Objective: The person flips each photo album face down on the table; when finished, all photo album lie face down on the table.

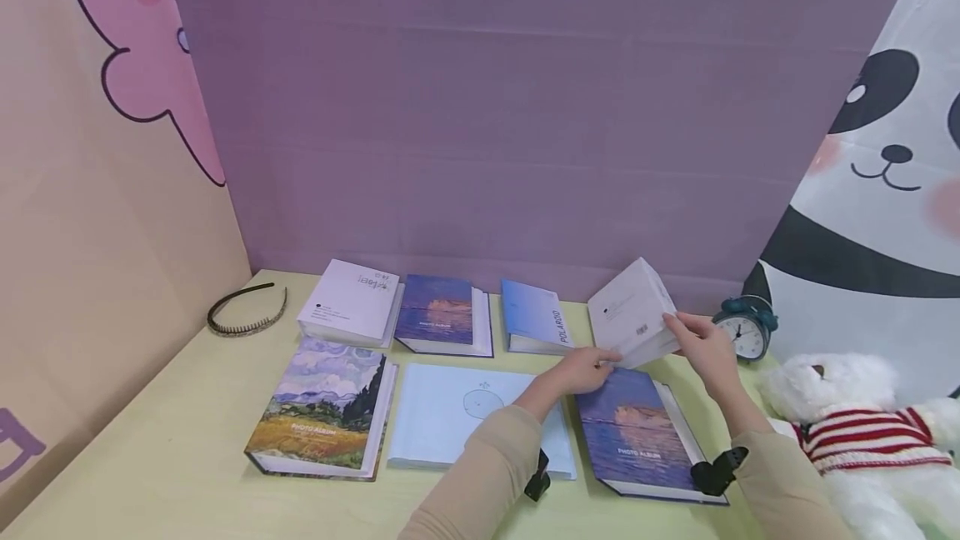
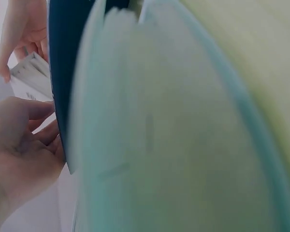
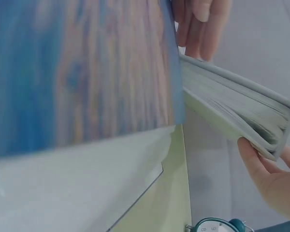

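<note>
A white photo album (image 1: 628, 313) is tilted up off the table at the back right, its page edges showing in the right wrist view. My right hand (image 1: 705, 350) grips its right edge, thumb on the cover. At the lower left corner, my left hand (image 1: 579, 371) pinches the same album. Directly below lies a dark blue photo album (image 1: 630, 440) with a sea-cliff picture. Under my left forearm is a pale blue album (image 1: 442, 415), partly covered. In the left wrist view, a large blurred album hides part of the scene.
At the back lie another white album (image 1: 348, 307), a smaller sea-cliff album (image 1: 435, 311) and a blue POLAROID album (image 1: 532, 311). A landscape-cover album (image 1: 318, 407) lies front left, a headband (image 1: 243, 327) behind it. An alarm clock (image 1: 746, 332) and white teddy bear (image 1: 862, 423) are right.
</note>
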### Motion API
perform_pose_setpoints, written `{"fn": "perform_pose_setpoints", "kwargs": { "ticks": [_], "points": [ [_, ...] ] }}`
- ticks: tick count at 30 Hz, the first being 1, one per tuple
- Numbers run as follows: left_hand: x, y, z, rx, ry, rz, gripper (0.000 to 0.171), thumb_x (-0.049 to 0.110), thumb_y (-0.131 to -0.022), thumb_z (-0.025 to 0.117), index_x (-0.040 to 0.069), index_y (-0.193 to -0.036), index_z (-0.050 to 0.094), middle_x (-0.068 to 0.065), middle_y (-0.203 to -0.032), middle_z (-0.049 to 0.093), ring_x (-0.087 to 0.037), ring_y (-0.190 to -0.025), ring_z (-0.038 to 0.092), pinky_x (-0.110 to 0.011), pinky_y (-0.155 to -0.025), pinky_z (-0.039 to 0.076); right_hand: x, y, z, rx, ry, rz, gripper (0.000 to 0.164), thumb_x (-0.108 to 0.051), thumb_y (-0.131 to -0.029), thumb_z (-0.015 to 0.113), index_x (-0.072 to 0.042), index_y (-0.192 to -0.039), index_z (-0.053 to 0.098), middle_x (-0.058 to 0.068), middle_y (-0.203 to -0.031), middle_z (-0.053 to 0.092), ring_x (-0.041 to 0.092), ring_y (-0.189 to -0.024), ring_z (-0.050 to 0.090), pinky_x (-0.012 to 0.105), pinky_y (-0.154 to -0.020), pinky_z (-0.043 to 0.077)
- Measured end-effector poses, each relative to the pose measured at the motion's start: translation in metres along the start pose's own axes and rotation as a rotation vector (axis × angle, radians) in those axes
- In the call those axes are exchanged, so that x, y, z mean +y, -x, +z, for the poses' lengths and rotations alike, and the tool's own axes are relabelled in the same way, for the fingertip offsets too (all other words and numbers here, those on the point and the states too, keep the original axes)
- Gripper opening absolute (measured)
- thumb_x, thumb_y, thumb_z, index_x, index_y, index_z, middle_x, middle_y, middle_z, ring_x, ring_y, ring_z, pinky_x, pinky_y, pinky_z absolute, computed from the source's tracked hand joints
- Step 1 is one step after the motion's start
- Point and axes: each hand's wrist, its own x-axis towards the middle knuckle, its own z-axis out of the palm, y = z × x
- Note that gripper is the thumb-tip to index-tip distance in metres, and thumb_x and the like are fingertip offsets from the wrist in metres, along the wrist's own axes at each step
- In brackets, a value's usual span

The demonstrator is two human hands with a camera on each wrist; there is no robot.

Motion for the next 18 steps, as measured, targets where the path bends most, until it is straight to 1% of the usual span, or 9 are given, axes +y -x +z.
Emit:
{"fn": "perform_pose_setpoints", "kwargs": {
  "ticks": [2,3,6,8,10,11,14,16,18],
  "points": [
    [0.001,0.000,0.002,-0.014,-0.003,-0.008,0.035,0.021,-0.100,0.045,0.024,-0.133,0.055,0.005,-0.138,0.052,-0.009,-0.090,0.054,-0.019,-0.071,0.042,0.003,0.002,-0.004,0.001,0.001,0.001,0.064,-0.045,-0.095,0.049,0.008,-0.131,0.049,0.020,-0.127,0.047,-0.014,-0.075,0.053,0.014,-0.065,0.053],
    [0.001,0.000,0.002,-0.013,-0.018,-0.006,0.035,0.021,-0.099,0.045,0.024,-0.133,0.054,0.005,-0.138,0.052,-0.006,-0.098,0.053,-0.017,-0.076,0.042,0.004,0.002,-0.005,0.002,0.000,0.002,0.064,-0.045,-0.095,0.050,0.008,-0.131,0.049,0.015,-0.125,0.049,-0.013,-0.075,0.053,0.014,-0.065,0.053],
    [0.002,-0.001,0.004,-0.007,-0.067,0.010,0.037,0.020,-0.099,0.046,0.023,-0.135,0.053,0.006,-0.138,0.051,-0.007,-0.118,0.052,-0.019,-0.091,0.044,0.010,0.002,-0.009,-0.006,-0.003,0.007,0.063,-0.045,-0.094,0.050,0.007,-0.131,0.049,-0.003,-0.108,0.056,-0.012,-0.077,0.055,0.015,-0.066,0.053],
    [0.001,-0.001,0.005,-0.001,-0.124,0.019,0.038,0.020,-0.099,0.045,0.023,-0.136,0.052,0.007,-0.140,0.050,-0.009,-0.128,0.046,-0.021,-0.102,0.040,0.014,0.001,-0.010,-0.013,-0.004,0.016,0.063,-0.045,-0.094,0.050,0.007,-0.131,0.049,-0.009,-0.101,0.058,-0.011,-0.078,0.056,0.015,-0.067,0.054],
    [0.001,-0.002,0.006,0.005,-0.173,0.021,0.038,0.021,-0.099,0.045,0.023,-0.136,0.052,0.008,-0.140,0.049,-0.010,-0.131,0.042,-0.022,-0.107,0.036,0.018,0.000,-0.010,-0.022,0.004,0.028,0.063,-0.044,-0.095,0.048,0.008,-0.131,0.048,0.000,-0.102,0.063,-0.011,-0.078,0.055,0.016,-0.068,0.054],
    [0.001,-0.002,0.006,0.004,-0.197,0.017,0.038,0.022,-0.099,0.045,0.024,-0.136,0.052,0.009,-0.141,0.048,-0.010,-0.132,0.042,-0.023,-0.108,0.035,0.020,-0.001,-0.010,-0.028,0.009,0.036,0.063,-0.044,-0.096,0.047,0.008,-0.132,0.047,0.010,-0.107,0.063,-0.012,-0.078,0.054,0.015,-0.069,0.053],
    [0.000,-0.004,0.007,0.002,-0.242,0.004,0.037,0.024,-0.099,0.044,0.026,-0.135,0.052,0.011,-0.143,0.046,-0.010,-0.133,0.040,-0.024,-0.109,0.033,0.022,-0.003,-0.009,-0.042,0.023,0.075,0.064,-0.045,-0.097,0.042,0.009,-0.133,0.045,0.030,-0.126,0.051,-0.014,-0.079,0.051,0.014,-0.070,0.052],
    [0.001,-0.004,0.008,-0.001,-0.255,-0.004,0.037,0.025,-0.099,0.044,0.027,-0.135,0.052,0.011,-0.143,0.045,-0.010,-0.133,0.040,-0.024,-0.109,0.033,0.022,-0.004,-0.009,-0.064,0.028,0.106,0.066,-0.045,-0.098,0.039,0.010,-0.135,0.042,0.033,-0.132,0.046,-0.001,-0.087,0.059,0.017,-0.074,0.054],
    [0.002,-0.003,0.007,-0.003,-0.260,-0.009,0.037,0.025,-0.099,0.044,0.026,-0.135,0.052,0.011,-0.143,0.045,-0.009,-0.133,0.040,-0.023,-0.109,0.033,0.024,-0.004,-0.009,-0.096,0.025,0.139,0.068,-0.045,-0.099,0.035,0.011,-0.137,0.038,0.035,-0.134,0.042,0.019,-0.103,0.061,0.024,-0.081,0.055]
  ]
}}
